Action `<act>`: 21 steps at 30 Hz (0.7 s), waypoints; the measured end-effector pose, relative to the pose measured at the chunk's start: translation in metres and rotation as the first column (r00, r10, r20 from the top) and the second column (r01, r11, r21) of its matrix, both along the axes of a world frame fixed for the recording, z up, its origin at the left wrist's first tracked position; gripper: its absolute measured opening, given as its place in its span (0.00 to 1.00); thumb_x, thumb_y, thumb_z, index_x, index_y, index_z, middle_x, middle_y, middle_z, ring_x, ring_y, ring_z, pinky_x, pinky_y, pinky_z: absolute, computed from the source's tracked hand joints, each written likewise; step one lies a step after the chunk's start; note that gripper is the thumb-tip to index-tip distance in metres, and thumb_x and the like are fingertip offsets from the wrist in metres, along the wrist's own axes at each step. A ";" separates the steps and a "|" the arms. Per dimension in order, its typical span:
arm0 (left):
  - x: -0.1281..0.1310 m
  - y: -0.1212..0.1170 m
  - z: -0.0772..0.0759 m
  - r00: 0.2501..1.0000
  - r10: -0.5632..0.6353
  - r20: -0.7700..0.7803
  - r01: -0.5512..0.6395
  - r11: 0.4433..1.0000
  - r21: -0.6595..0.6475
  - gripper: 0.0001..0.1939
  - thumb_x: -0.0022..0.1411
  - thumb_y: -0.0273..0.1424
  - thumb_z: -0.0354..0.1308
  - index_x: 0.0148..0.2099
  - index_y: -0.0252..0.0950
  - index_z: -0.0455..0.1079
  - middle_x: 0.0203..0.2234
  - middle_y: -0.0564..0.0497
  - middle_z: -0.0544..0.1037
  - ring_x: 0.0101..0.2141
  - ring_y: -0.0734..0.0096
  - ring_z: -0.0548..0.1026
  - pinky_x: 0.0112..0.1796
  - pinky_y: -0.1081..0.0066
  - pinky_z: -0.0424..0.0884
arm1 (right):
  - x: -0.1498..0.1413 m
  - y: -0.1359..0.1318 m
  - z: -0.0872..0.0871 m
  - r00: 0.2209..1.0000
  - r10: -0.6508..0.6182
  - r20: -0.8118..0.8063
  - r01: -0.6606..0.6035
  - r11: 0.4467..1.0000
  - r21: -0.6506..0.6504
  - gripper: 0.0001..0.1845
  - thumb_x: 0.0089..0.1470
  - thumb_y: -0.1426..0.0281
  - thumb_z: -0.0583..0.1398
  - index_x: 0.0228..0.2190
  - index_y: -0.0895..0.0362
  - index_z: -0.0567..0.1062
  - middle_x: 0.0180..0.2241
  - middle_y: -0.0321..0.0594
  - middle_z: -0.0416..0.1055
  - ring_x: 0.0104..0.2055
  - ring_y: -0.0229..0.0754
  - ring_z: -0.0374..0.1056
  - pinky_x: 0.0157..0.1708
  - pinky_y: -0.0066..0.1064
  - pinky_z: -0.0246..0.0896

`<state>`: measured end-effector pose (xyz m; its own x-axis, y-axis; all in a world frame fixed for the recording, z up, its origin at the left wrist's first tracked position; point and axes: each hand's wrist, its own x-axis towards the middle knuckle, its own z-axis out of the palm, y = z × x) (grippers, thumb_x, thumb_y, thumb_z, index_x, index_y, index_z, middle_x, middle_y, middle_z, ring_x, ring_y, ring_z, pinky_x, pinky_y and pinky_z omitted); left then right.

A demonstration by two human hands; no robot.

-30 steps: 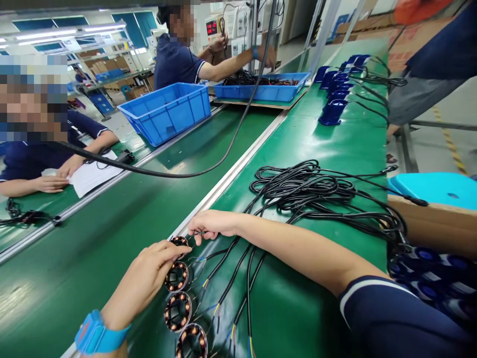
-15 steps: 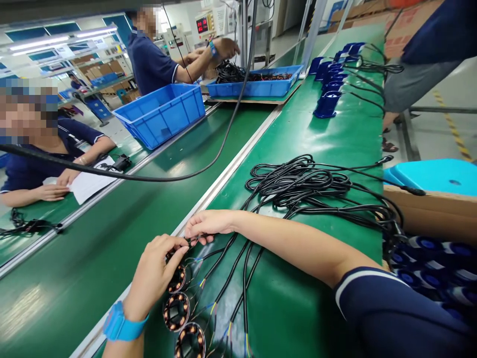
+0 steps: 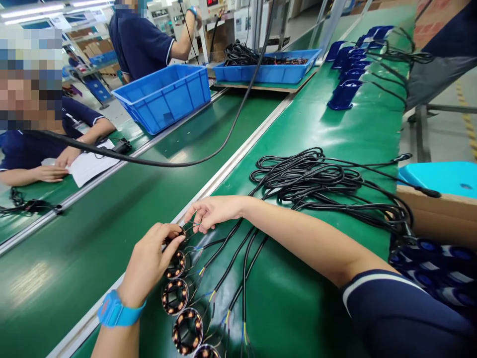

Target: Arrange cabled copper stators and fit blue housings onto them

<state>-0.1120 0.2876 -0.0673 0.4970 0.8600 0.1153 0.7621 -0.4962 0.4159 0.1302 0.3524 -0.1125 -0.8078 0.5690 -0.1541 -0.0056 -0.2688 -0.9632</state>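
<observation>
My left hand is closed on the farthest of several black-and-copper wound coils lined up along the green bench edge. My right hand pinches thin coloured wires that run out of that coil, fingertips almost touching the left hand's. Black cables with stripped coloured ends lie beside the coils and lead back to a big tangle of black cable. A blue watch sits on my left wrist.
Green conveyor belt runs to the left past a metal rail. Blue bins and blue plastic housings stand farther back. A cardboard box with a turquoise lid sits at right. Other people work at left and back; a black hose hangs across.
My left hand has drawn in and curled tighter on the far coil. My right hand's fingers have shifted along the thin wires. The view has tilted slightly down.
</observation>
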 end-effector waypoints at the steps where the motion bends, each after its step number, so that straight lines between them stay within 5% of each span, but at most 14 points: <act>1: -0.001 0.000 0.000 1.000 0.001 0.016 -0.001 1.000 -0.006 0.15 0.70 0.47 0.55 0.42 0.42 0.75 0.38 0.51 0.77 0.38 0.67 0.75 0.41 0.69 0.69 | 0.001 0.000 -0.001 1.000 0.000 0.001 0.000 1.000 0.012 0.29 0.41 0.79 0.67 0.48 0.60 0.73 0.32 0.35 0.77 0.32 0.34 0.73 0.28 0.20 0.65; 6: 0.000 -0.002 -0.001 1.000 -0.026 0.008 0.027 0.997 -0.066 0.16 0.67 0.50 0.58 0.44 0.47 0.80 0.37 0.52 0.77 0.39 0.67 0.76 0.42 0.69 0.69 | 0.000 0.001 -0.003 1.000 -0.015 0.016 0.015 1.000 -0.013 0.26 0.48 0.74 0.68 0.49 0.59 0.70 0.29 0.33 0.75 0.30 0.34 0.73 0.29 0.22 0.69; 21: 0.018 -0.010 -0.005 0.989 0.131 0.072 -0.125 0.988 -0.092 0.13 0.65 0.47 0.60 0.39 0.47 0.81 0.34 0.53 0.79 0.37 0.66 0.77 0.40 0.66 0.68 | -0.001 0.000 0.003 0.999 -0.033 0.009 0.033 0.998 -0.053 0.27 0.45 0.76 0.69 0.47 0.59 0.68 0.27 0.34 0.77 0.28 0.36 0.75 0.29 0.24 0.72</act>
